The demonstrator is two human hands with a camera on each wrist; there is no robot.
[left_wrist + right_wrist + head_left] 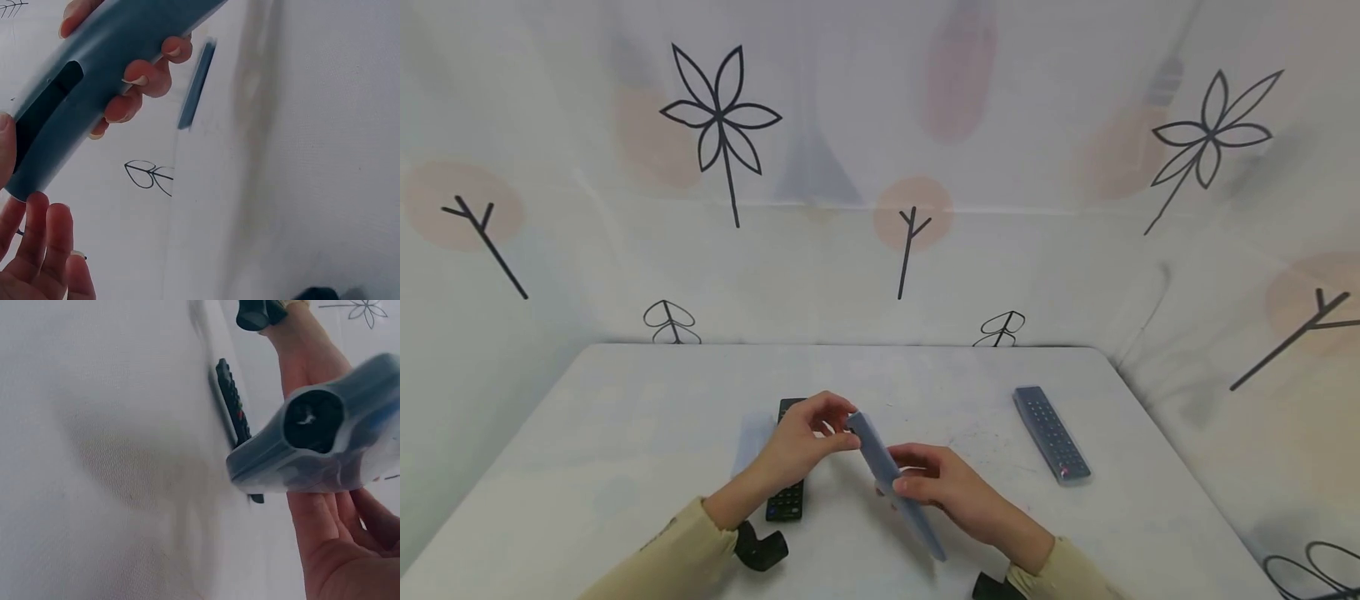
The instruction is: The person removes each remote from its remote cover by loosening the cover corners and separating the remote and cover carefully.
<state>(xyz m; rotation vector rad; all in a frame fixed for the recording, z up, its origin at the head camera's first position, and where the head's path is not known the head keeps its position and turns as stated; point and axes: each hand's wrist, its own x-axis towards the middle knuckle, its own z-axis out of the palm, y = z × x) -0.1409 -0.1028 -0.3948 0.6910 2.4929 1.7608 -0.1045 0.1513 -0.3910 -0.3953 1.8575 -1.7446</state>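
Observation:
Both hands hold a long blue-grey remote cover (874, 454), tilted above the white table. My left hand (805, 437) pinches its upper end between thumb and fingers. Lower down, my right hand (947, 490) grips the sides, thumb on the near face and fingertips (150, 78) curled along the far edge. A dark slot (50, 112) shows in the cover in the left wrist view. From the right wrist view, a round opening (314, 422) at one end looks dark inside; I cannot tell whether a remote fills it. Beneath my left hand lies a black remote control (786, 504), partly hidden.
Towards the right of the table (647, 467) lies another remote control (1051, 433) in a blue-grey cover, buttons up. A pale blue flat piece (754, 435) sits left of the black remote. Patterned white cloth (820, 267) hangs behind the table's far edge.

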